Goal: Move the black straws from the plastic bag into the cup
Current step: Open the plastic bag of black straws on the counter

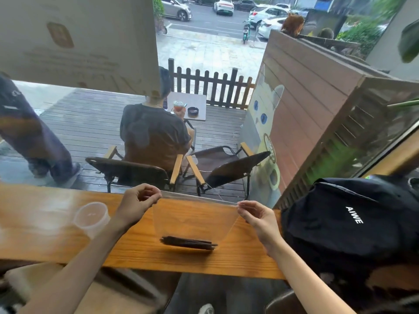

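Observation:
A clear plastic bag [195, 217] hangs upright above the wooden counter [140, 252]. My left hand [138, 203] pinches its top left corner and my right hand [258, 219] pinches its top right corner, stretching the top edge between them. A bundle of black straws [188, 242] lies across the bottom of the bag, close to the counter surface. A clear plastic cup [91, 217] stands on the counter to the left of my left forearm, with nothing visible inside.
A black backpack [353, 223] with white lettering sits on the counter at the right, close to my right hand. A window runs behind the counter; outside, a person sits on a folding chair [127, 168]. The counter's near edge is just below the straws.

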